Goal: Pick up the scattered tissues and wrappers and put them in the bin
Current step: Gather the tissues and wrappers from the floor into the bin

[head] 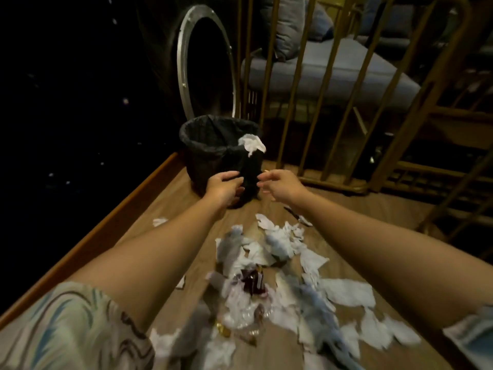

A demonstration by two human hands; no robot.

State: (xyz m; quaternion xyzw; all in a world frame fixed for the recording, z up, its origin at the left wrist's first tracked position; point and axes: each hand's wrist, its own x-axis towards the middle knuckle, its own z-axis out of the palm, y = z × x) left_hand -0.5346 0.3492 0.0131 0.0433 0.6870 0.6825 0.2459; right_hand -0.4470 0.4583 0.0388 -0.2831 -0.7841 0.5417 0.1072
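Tissues [269, 276] strewn on floor below both arms; left hand [224, 186] fingers against bin [213, 153], right hand [280, 185] fingers loosely spread, empty.

The floor [346, 206] is matt wood-grain plank. The bin [202, 166] wears a crinkled black plastic liner [213, 132]. Soft crumpled paper tissues [344, 291] lie around one glossy dark wrapper [253, 283]. The railing [298, 86] looks like smooth wood.
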